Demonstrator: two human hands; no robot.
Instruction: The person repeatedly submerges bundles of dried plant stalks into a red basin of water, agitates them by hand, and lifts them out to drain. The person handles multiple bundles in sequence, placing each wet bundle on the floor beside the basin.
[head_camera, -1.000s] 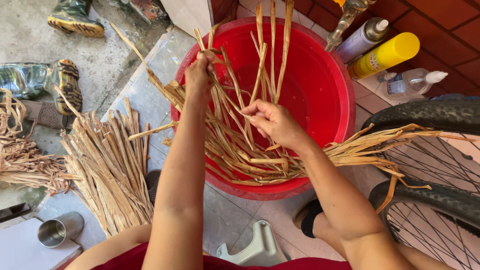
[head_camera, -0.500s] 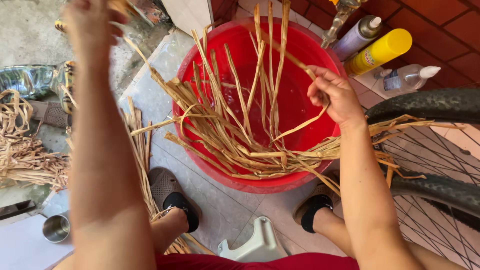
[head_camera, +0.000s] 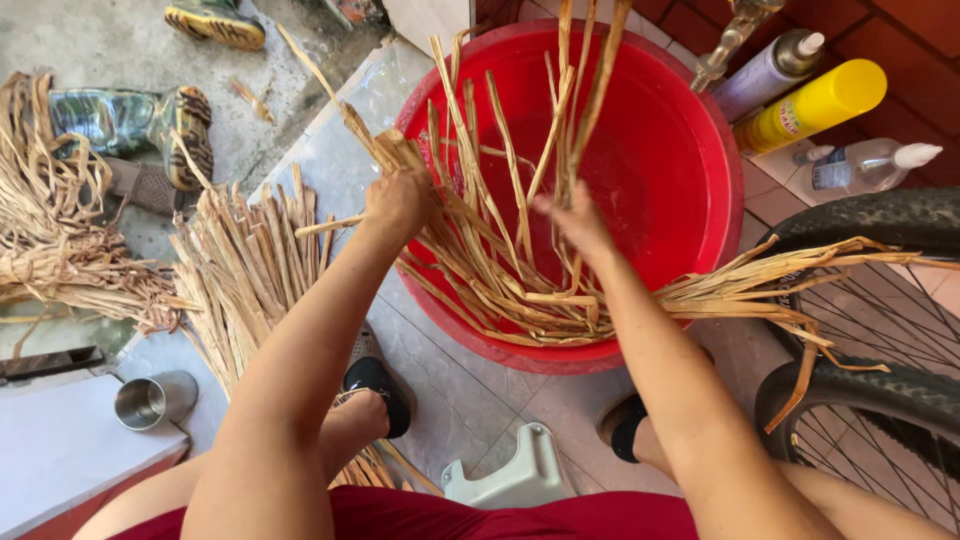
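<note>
A big red plastic tub sits on the tiled floor, holding several long tan dried-leaf strips that lean out over its rim. My left hand grips a bunch of strips at the tub's left rim. Inside the tub, my right hand pinches a few upright strips. More strips hang over the right rim toward a bicycle wheel.
A pile of sorted strips lies left of the tub, more bundles farther left. Rubber boots, a metal cup, spray cans, a clear bottle, bicycle tyres and a small white stool surround me.
My left hand came down from high on the left and took hold of strips at the tub's rim. My right hand moved from the right rim to the tub's middle.
</note>
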